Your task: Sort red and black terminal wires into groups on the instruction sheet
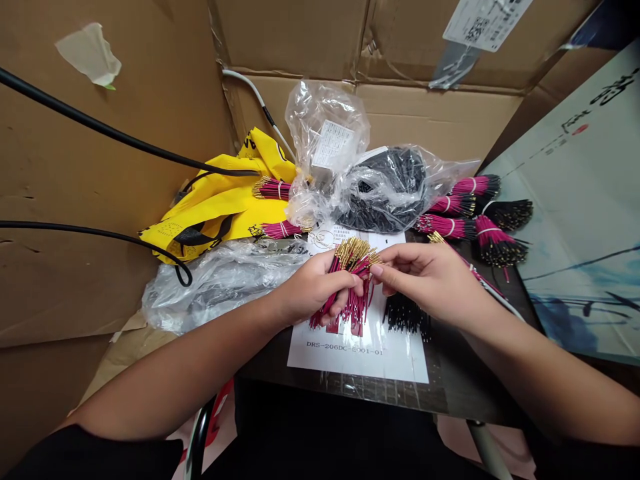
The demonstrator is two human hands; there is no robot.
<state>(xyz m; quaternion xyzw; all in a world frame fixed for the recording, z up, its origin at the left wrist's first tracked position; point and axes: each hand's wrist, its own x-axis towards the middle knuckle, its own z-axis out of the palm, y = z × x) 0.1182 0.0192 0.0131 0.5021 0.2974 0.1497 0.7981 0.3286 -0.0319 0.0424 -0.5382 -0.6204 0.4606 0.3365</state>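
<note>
My left hand (pixel 323 287) is wrapped round a thick bundle of magenta wires (pixel 357 303) with gold metal tips pointing up and away. At the right side of that bundle, my right hand (pixel 425 273) pinches one gold-tipped wire between thumb and forefinger. Under both hands lies a printed white sheet (pixel 345 357). A bunch of black wires (pixel 406 315) rests on it, partly hidden below my right hand. Just beyond my right hand, more gold-tipped wires (pixel 439 238) stick out, mostly covered by the hand.
Tied magenta and black wire bundles (pixel 500 243) lie at the right. Behind my hands sits a clear plastic bag of black wires (pixel 387 187). A yellow bag (pixel 225 193) and crumpled clear plastic (pixel 220 280) lie left. Cardboard walls (pixel 425 120) enclose the dark table (pixel 350 390); black cables (pixel 100 127) cross from the left.
</note>
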